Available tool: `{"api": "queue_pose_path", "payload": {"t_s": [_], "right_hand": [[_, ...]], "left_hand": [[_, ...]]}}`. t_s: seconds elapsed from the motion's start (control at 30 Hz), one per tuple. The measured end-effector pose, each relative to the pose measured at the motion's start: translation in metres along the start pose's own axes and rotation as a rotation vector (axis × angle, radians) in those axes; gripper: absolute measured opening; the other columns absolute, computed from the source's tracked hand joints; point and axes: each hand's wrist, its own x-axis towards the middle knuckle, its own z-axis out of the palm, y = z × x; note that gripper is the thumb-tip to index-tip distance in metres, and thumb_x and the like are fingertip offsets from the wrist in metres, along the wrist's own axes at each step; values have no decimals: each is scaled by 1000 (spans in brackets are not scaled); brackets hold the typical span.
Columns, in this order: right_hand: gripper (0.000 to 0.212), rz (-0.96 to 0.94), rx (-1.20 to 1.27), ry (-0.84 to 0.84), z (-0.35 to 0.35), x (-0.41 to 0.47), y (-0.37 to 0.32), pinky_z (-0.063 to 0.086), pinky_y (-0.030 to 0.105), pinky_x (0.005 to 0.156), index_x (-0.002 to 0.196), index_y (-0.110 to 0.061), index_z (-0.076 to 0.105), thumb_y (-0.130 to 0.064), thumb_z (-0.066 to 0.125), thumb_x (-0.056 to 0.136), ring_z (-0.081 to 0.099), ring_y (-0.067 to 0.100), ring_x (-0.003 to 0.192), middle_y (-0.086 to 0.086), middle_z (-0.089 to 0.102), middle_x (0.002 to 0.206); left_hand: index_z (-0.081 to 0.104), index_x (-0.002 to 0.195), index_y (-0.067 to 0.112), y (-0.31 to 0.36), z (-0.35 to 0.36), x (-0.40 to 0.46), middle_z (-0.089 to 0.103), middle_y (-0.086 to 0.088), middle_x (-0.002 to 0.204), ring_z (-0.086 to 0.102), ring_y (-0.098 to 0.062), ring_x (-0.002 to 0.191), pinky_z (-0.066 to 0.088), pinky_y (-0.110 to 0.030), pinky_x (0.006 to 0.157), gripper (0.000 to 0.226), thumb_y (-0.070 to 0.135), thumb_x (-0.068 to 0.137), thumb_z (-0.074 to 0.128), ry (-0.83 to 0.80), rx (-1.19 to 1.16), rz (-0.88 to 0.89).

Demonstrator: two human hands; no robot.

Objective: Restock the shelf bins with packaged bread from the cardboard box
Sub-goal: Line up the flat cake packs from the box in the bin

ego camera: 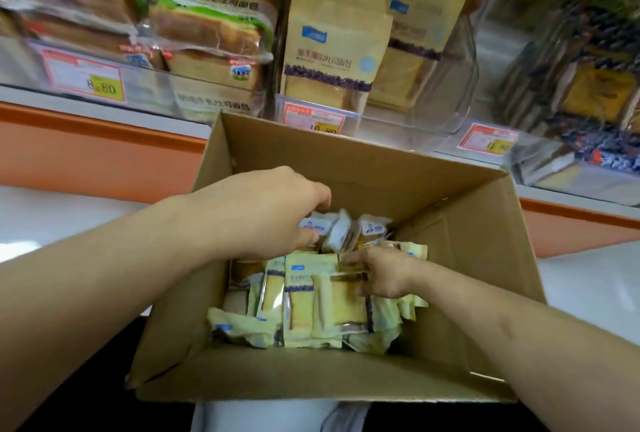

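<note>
Inside the cardboard box (467, 248), bread packs (311, 307) are heaped centrally; bare room is left along the right wall. White-topped packs (341, 232) are pinched by the left hand (263, 216); a yellow pack is grasped by the right hand (381, 272).

Shop: price tags (87, 75) on shelf bins (450, 109) of packaged bread (330, 50).

I see both hands already down inside the cardboard box (346, 161), whose open top gives the only way in. Ahead of my left fingers (311, 204) the far wall rises close. To the right of my right fingers (356, 258) there is bare box floor by the side wall. Below both, bread packets (311, 307) crowd the bottom. Above the far wall, full shelf bins (398, 119) block forward travel.
</note>
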Motion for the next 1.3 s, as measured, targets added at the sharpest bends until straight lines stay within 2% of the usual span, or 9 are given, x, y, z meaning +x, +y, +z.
{"api": "queue_pose_path", "payload": {"t_s": [0.17, 0.33, 0.4, 0.53, 0.67, 0.93, 1.03, 1.13, 1.3], "right_hand": [[54, -27, 6, 11, 4, 9, -3, 52, 31, 101, 139, -29, 65, -28, 83, 88, 63, 16, 119, -7, 67, 133], [18, -5, 71, 111, 17, 14, -5, 41, 10, 59, 100, -24, 78, -13, 78, 85, 62, 9, 83, -12, 68, 90], [14, 18, 106, 131, 19, 14, -6, 39, 6, 54, 90, -24, 79, -11, 79, 86, 62, 3, 73, -16, 67, 80], [25, -13, 180, 101, 9, 10, -16, 56, 22, 79, 69, -33, 75, -14, 85, 82, 70, 3, 88, -15, 74, 80], [18, -112, 227, 125, -18, -11, -34, 58, 36, 93, 74, -32, 78, -17, 85, 83, 69, 6, 93, -10, 78, 85], [11, -242, 281, 397, -89, -100, -76, 42, 12, 69, 79, -34, 80, -28, 89, 82, 62, -4, 74, -22, 73, 77], [11, -283, 351, 521, -102, -128, -80, 44, 12, 65, 77, -31, 80, -29, 90, 81, 62, -5, 70, -21, 72, 75], [12, -310, 440, 629, -113, -151, -74, 58, 29, 86, 85, -33, 79, -29, 89, 82, 70, -2, 88, -18, 77, 92], [31, -218, 680, 927, -132, -192, -34, 54, 31, 105, 115, -32, 71, -27, 83, 87, 67, -2, 110, -15, 73, 114]], "left_hand": [[49, 140, 37, -3, 6, 0, 67, 7, 118, 67, -17, 101, 60, -39, 80, 47, 50, 97, 61, -49, 28, 17], [57, 130, 35, -7, 8, -5, 68, 8, 116, 67, -17, 101, 61, -41, 80, 37, 51, 96, 60, -59, 38, 41], [59, 127, 35, -8, 8, -5, 68, 8, 114, 67, -17, 99, 60, -41, 79, 35, 51, 96, 60, -67, 31, 37], [59, 128, 37, -7, 5, -5, 66, 9, 114, 66, -17, 99, 59, -41, 80, 35, 52, 96, 60, -78, 17, 28], [61, 121, 38, -1, 1, -4, 66, 12, 108, 65, -14, 97, 59, -41, 81, 32, 54, 94, 63, -84, -12, 40], [49, 144, 36, 23, -21, -7, 62, 11, 130, 61, -12, 112, 53, -28, 87, 81, 69, 76, 78, -223, -84, -124], [62, 129, 37, 29, -31, -9, 66, 15, 107, 65, -8, 94, 58, -31, 81, 58, 60, 79, 81, -187, -157, -173], [71, 109, 36, 34, -45, -11, 71, 11, 96, 66, -7, 88, 59, -37, 83, 32, 51, 83, 80, -82, -220, -185], [76, 101, 31, 35, -71, -25, 77, 10, 92, 73, -8, 81, 63, -40, 78, 18, 40, 87, 81, 44, -459, -207]]}}
